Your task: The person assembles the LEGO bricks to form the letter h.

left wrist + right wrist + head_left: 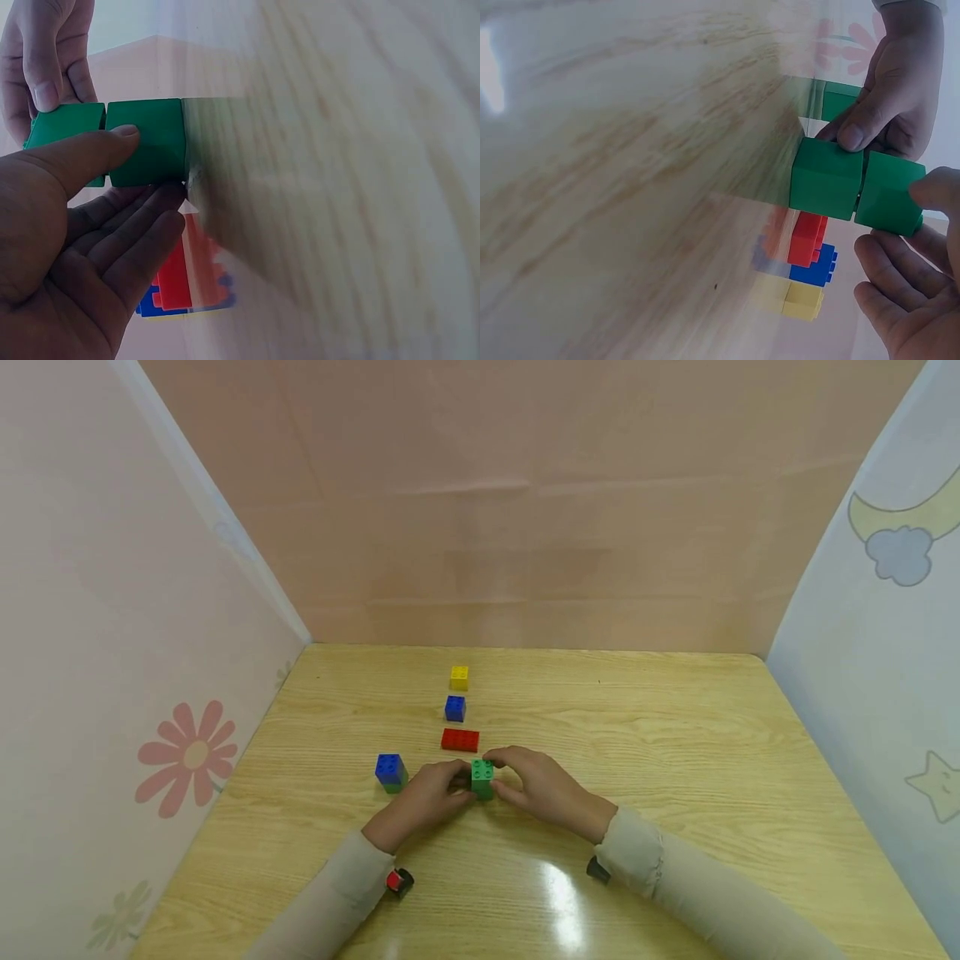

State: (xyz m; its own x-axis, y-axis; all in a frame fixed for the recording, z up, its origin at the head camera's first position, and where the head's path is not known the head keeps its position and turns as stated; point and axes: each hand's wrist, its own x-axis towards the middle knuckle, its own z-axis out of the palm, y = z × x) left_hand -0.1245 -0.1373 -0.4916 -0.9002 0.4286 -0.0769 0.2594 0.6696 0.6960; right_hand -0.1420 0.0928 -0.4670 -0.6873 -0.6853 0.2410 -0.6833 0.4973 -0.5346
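Two green toy bricks stand one above the other on the table, with a thin gap showing between them. My left hand (429, 795) pinches the lower green brick (154, 142) at the tabletop. The upper green brick (891, 193) is between the thumb and fingers of my right hand (546, 789); it sits slightly tilted over the lower one. Just left of my left hand is a stack with a blue brick (389, 767) on top of a green brick (393, 788).
Beyond the hands, a red brick (460, 740), a small blue brick (455, 708) and a yellow brick (460, 677) form a loose line towards the back of the wooden table (637, 710). Fabric panels enclose the table's back and sides.
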